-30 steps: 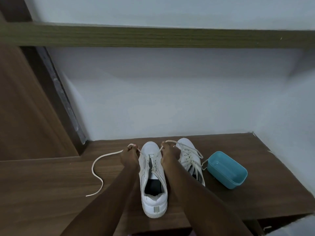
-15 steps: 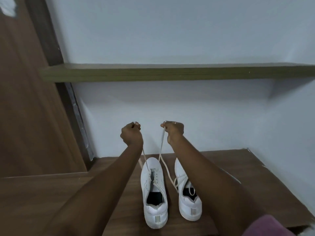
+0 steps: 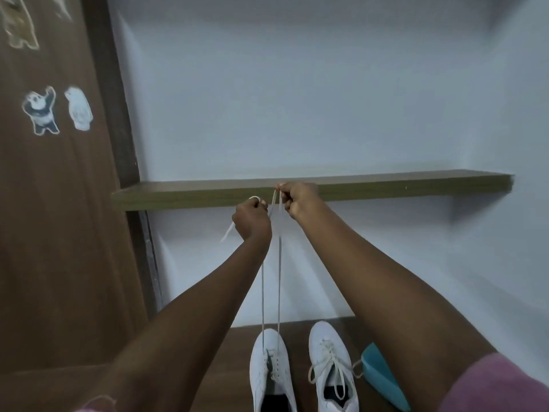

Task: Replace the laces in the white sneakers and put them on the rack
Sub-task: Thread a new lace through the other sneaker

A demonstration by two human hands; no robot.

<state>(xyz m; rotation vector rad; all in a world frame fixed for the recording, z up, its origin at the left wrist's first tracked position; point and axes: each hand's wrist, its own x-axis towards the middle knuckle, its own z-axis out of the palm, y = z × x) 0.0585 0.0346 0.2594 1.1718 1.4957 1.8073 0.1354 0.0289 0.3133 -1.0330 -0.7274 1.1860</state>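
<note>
Here left hand [image 3: 252, 218] and right hand [image 3: 300, 200] grip the lace [image 3: 278, 278] above its sneaker [image 3: 269, 370].

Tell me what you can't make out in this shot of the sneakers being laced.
Head view:
Heels of the half-laced sneaker and the laced sneaker: cut by the bottom edge.
Blue tub: mostly behind the right forearm.
Grip on the lace: hidden inside the curled left hand and right hand.
Top door stickers: blurred, cut by the edge.
</note>
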